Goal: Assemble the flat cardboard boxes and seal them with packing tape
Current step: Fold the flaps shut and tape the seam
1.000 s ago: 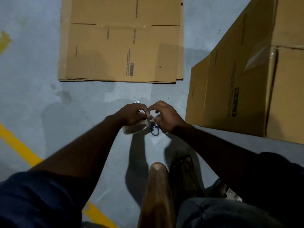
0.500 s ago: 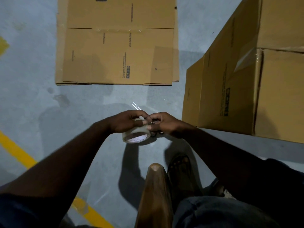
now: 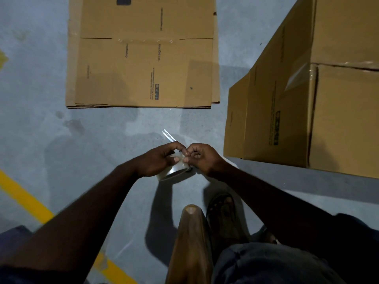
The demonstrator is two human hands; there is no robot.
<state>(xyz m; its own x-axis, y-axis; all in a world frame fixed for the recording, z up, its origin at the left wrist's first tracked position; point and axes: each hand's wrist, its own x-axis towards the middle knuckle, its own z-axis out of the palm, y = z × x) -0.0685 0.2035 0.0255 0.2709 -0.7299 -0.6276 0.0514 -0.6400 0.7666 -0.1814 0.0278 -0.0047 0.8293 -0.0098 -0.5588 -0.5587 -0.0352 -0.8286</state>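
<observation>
A roll of clear packing tape (image 3: 174,173) sits at mid-frame, gripped from the left by my left hand (image 3: 158,160). My right hand (image 3: 202,157) meets it from the right, fingertips pinched at the tape's top edge; a small dark object under that hand is mostly hidden. A thin shiny strip (image 3: 169,136) sticks up just beyond the fingers. A stack of flat cardboard boxes (image 3: 141,58) lies on the floor ahead. Assembled, taped boxes (image 3: 307,103) stand at the right.
The floor is grey concrete with a yellow painted line (image 3: 26,199) crossing the lower left. A brown wooden post (image 3: 191,242) rises at bottom centre beside a sandalled foot (image 3: 223,210). Bare floor lies between my hands and the flat stack.
The tape roll has tilted and lifted slightly between my hands. The blue ring seen below my right hand a second ago is out of sight. The view has drifted a little.
</observation>
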